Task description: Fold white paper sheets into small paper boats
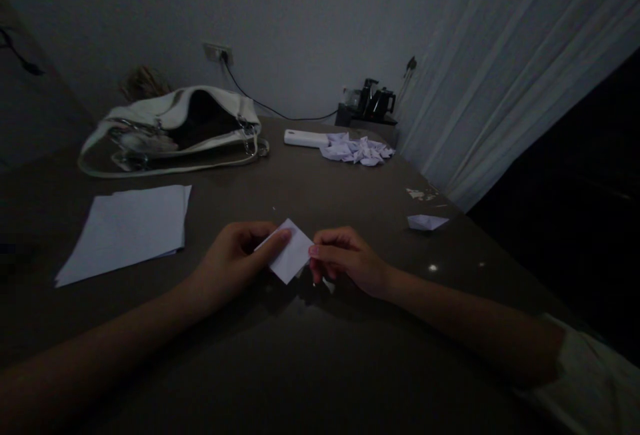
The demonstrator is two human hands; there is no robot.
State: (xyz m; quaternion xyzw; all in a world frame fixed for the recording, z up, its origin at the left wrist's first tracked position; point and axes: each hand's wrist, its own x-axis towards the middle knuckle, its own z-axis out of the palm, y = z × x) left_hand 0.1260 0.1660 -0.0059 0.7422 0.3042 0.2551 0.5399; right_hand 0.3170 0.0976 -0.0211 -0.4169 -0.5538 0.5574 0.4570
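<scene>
A small folded square of white paper (293, 256) is held up between both hands over the dark table, turned so that it looks like a diamond. My left hand (245, 252) grips its left side, thumb flat on the front face and fingers behind. At the right corner, my right hand (350, 258) pinches the paper between thumb and forefinger, its other fingers curled below. A folded paper boat (427, 222) lies on the table to the right. Left of my hands rests a stack of white paper sheets (133, 228).
A white handbag (185, 128) stands open at the back left. Behind my hands lie a white elongated object (305, 138) and a pile of folded papers (356, 149). Paper scraps (423, 194) are near the right edge. A black kettle (383, 103) stands at the back; a pale curtain (480, 75) hangs right.
</scene>
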